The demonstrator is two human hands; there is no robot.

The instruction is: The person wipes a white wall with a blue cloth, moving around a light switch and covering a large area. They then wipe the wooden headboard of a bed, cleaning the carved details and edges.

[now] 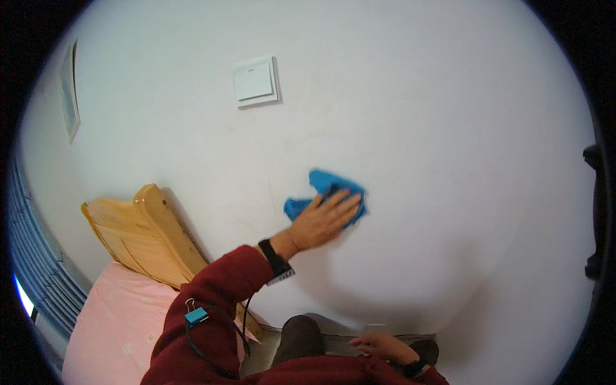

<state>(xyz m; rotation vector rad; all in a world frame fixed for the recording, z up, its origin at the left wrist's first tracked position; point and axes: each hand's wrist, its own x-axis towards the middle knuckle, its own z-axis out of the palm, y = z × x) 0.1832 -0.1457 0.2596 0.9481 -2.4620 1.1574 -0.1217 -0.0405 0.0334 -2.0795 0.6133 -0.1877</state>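
My left hand (323, 222) lies flat on a blue cloth (332, 179), pressing it against the white wall (433, 144). The cloth is bunched under the palm, and its loose corners stick out above and to the left of the fingers. Low in the view, my right hand (382, 346) hangs in front of my body with slightly bent fingers, and I see nothing in it. Both wrists wear black bands. A teal binder clip (196, 315) holds a black cable (192, 342) to the left sleeve.
Above the cloth is a white light switch (253, 81). At left stand a wooden headboard (120, 224), a bed with a pink sheet (118, 317) and a blue curtain (41, 260). A framed picture (70, 96) hangs far left. A dark object (599, 211) sits at the right edge.
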